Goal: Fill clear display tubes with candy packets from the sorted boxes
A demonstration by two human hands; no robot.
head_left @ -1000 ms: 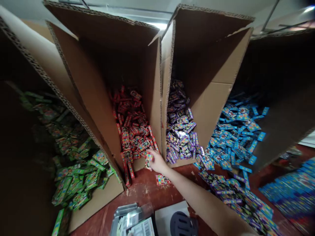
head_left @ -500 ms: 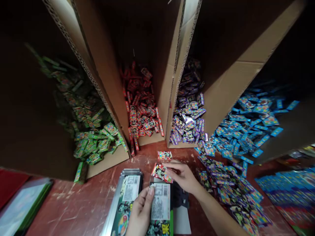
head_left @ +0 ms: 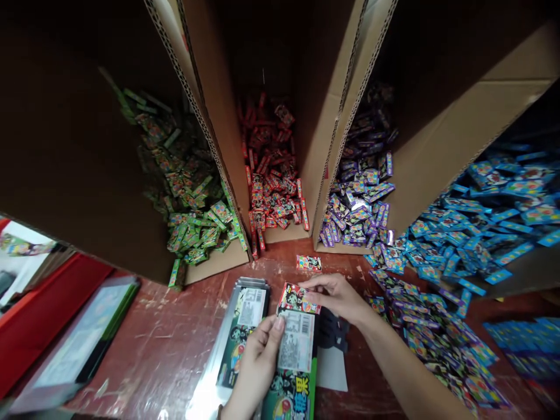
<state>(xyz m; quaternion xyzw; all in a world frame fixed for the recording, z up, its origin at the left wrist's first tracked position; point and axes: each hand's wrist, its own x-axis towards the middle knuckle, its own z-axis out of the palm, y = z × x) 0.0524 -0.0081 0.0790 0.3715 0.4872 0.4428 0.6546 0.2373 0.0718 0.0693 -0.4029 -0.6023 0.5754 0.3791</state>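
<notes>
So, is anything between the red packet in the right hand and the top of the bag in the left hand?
Nothing visible. The red packet, pinched by the right hand, sits right at the top edge of the bag held by the left hand. A loose packet lies farther back, not between them.

Four tall brown corrugated cardboard boxes (head_left: 437,146) stand open side by side. They hold, from the left:

- small green packets (head_left: 192,198)
- small red packets (head_left: 273,181)
- small purple packets (head_left: 356,198)
- small blue packets (head_left: 481,221)

Purple and blue packets spill onto the worn red-brown tabletop (head_left: 175,338). At far left lie flat sheets, possibly plastic sleeves (head_left: 83,338).
</notes>
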